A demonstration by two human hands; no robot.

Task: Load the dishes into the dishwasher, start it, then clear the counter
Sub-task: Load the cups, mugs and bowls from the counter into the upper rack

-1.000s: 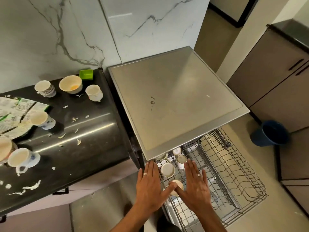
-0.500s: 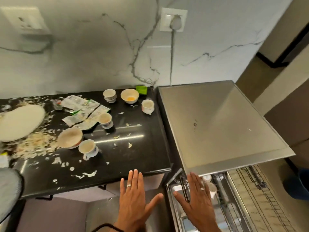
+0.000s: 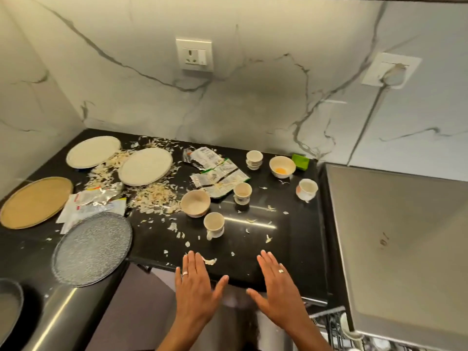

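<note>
My left hand (image 3: 196, 291) and my right hand (image 3: 277, 291) hover flat, fingers straight and spread, over the front edge of the black counter (image 3: 255, 239), holding nothing. Dirty dishes stand on the counter: a white cup (image 3: 214, 225) nearest my hands, a beige bowl (image 3: 195, 203), another cup (image 3: 242, 193), a cup at the right (image 3: 307, 190), a bowl with yellow residue (image 3: 282, 166) and stacked cups (image 3: 254, 159). Further left lie two white plates (image 3: 145, 166) (image 3: 93, 151), a tan plate (image 3: 35, 201) and a grey plate (image 3: 92, 247). The dishwasher's steel top (image 3: 402, 239) is at right, its rack (image 3: 336, 325) peeking out below.
Food scraps (image 3: 152, 196) and torn wrappers (image 3: 217, 173) litter the counter. A green sponge (image 3: 300, 161) sits by the wall. A foil packet (image 3: 93, 206) lies between plates. A dark pan (image 3: 10, 305) sits at the lower left. Two wall sockets (image 3: 194, 54) are on the marble backsplash.
My view has swung left from the dishwasher rack to the counter. Both hands left the rack and now hover open over the counter's front edge.
</note>
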